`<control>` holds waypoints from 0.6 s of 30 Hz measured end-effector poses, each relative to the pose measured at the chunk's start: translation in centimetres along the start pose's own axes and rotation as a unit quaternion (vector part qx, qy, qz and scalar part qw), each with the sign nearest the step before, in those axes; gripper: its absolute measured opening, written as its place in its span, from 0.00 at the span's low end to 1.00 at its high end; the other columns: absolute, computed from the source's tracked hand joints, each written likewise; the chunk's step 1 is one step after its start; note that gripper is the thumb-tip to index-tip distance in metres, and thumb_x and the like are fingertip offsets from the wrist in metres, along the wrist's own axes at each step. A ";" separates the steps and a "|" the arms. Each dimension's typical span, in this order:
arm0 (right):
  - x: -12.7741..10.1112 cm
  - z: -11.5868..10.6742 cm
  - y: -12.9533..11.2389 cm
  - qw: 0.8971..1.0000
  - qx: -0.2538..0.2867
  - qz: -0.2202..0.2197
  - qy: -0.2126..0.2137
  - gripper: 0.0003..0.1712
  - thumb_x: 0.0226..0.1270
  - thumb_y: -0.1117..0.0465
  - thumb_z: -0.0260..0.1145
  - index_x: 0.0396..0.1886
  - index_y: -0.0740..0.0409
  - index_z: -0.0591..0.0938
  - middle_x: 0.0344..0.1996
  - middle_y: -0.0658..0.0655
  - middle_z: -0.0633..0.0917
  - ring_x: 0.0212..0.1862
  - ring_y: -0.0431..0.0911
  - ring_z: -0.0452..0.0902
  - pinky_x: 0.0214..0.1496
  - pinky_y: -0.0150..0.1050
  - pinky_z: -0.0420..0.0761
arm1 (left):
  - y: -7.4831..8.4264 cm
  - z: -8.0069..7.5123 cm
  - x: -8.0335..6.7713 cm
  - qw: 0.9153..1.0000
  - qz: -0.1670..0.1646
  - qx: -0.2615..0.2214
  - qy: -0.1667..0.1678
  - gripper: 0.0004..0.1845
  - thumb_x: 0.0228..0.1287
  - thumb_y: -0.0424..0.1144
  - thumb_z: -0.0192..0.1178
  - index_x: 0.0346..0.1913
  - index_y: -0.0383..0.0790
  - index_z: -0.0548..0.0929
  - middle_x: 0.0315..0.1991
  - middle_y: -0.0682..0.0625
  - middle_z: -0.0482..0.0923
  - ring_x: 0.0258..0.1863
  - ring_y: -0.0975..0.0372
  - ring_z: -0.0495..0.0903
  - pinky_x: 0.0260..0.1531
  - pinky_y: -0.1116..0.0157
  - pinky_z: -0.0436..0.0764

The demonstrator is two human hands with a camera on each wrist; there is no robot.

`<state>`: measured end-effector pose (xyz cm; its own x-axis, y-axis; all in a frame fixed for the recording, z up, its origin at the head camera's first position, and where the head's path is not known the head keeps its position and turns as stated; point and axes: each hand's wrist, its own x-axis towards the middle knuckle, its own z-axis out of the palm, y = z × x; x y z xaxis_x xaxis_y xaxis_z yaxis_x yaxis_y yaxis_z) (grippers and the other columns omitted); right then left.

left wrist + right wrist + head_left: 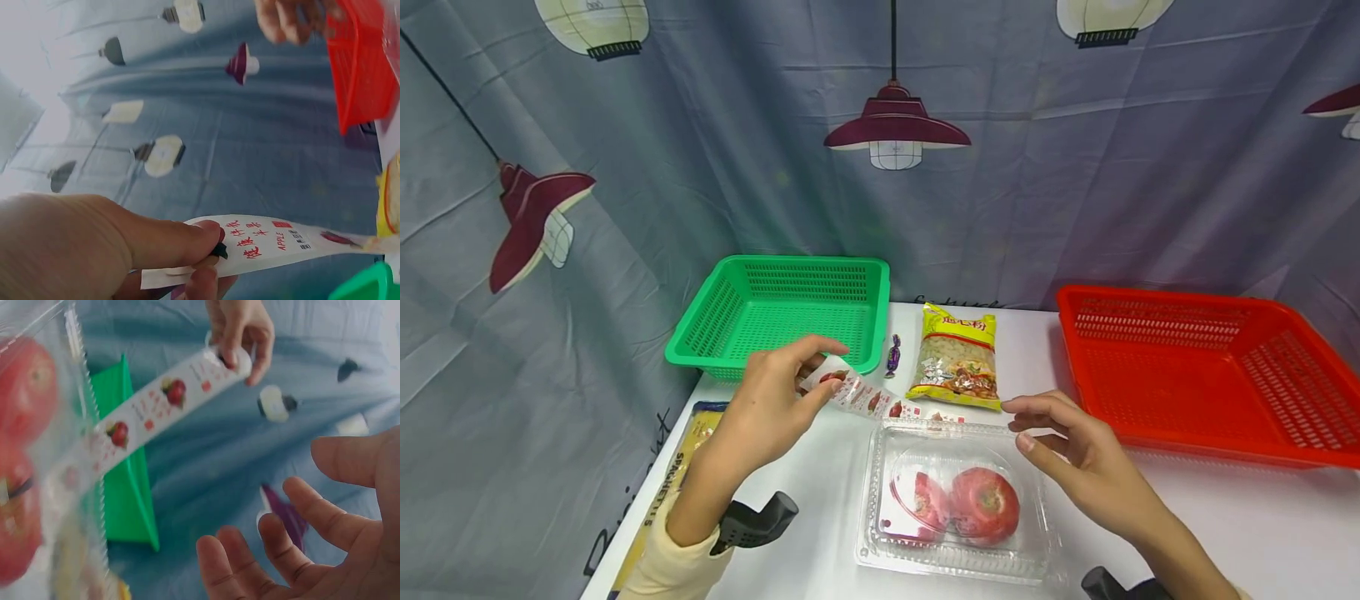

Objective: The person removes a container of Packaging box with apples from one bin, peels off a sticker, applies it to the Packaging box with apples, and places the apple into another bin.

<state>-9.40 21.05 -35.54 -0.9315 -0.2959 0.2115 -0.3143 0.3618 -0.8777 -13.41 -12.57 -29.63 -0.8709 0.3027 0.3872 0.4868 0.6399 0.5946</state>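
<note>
1. Left hand (775, 392): thumb and fingertips pinch one end of a paper label strip (857, 393), a long white band printed with red apples; its far end runs to the rear edge of the clear plastic clamshell (955, 500)
2. Right hand (1075, 450): fingers loosely spread and slightly curled, holding nothing, hovering at the clamshell's rear right corner
3. The clamshell is thin, glossy and ribbed at the rim, and lies on the white table (1225, 517) between the hands; a red apple (985, 504) sits inside
4. Just behind: a yellow bag of pasta (957, 357) and a small purple wrapped candy (892, 355). Green mesh basket (782, 312) rear left, red mesh basket (1202, 375) right, both perforated plastic. A spaghetti packet (677, 492) lies under the left forearm
5. Left wrist view alone shows red characters, "APPLE" and a barcode on the strip (262, 240)
6. Right wrist view shows the strip (169, 400) taut in the air and the right fingers (294, 550) apart
</note>
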 end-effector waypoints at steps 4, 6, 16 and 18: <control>1.3 1.0 -1.7 0.999 -0.009 -0.043 -0.021 0.21 0.61 0.64 0.65 0.54 0.46 0.76 0.48 0.45 0.76 0.49 0.43 0.74 0.47 0.36 0.78 | 1.2 0.2 0.0 1.000 0.028 -0.009 -0.009 0.16 0.55 0.32 0.67 0.46 0.48 0.81 0.28 0.62 0.75 0.21 0.71 0.72 0.24 0.71 0.75; 2.0 1.6 -2.8 0.996 -0.010 -0.080 -0.029 0.22 0.59 0.65 0.67 0.54 0.46 0.76 0.47 0.46 0.76 0.49 0.42 0.74 0.46 0.37 0.78 | 1.7 0.4 -0.1 0.999 0.043 -0.005 -0.009 0.15 0.55 0.32 0.66 0.46 0.48 0.81 0.27 0.62 0.74 0.22 0.71 0.71 0.24 0.70 0.75; 4.0 4.5 -7.7 0.952 -0.039 -0.301 0.047 0.26 0.41 0.76 0.72 0.44 0.58 0.81 0.38 0.51 0.79 0.37 0.44 0.74 0.38 0.35 0.77 | 3.5 1.7 -0.8 0.993 0.103 -0.051 -0.034 0.15 0.57 0.31 0.65 0.48 0.43 0.82 0.36 0.59 0.80 0.28 0.72 0.75 0.29 0.73 0.76; 4.3 5.0 -8.0 0.939 -0.038 -0.336 0.065 0.22 0.44 0.74 0.72 0.42 0.60 0.82 0.36 0.52 0.80 0.34 0.44 0.74 0.38 0.33 0.75 | 3.8 1.8 -0.9 0.991 0.112 -0.054 -0.040 0.15 0.57 0.32 0.65 0.49 0.42 0.82 0.36 0.59 0.79 0.27 0.72 0.74 0.28 0.74 0.76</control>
<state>-10.00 12.45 -29.74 -0.5319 -0.3707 0.7613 -0.8461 0.1951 -0.4961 -10.88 -9.13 -29.05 -0.7403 0.4861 0.4644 0.6696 0.4717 0.5737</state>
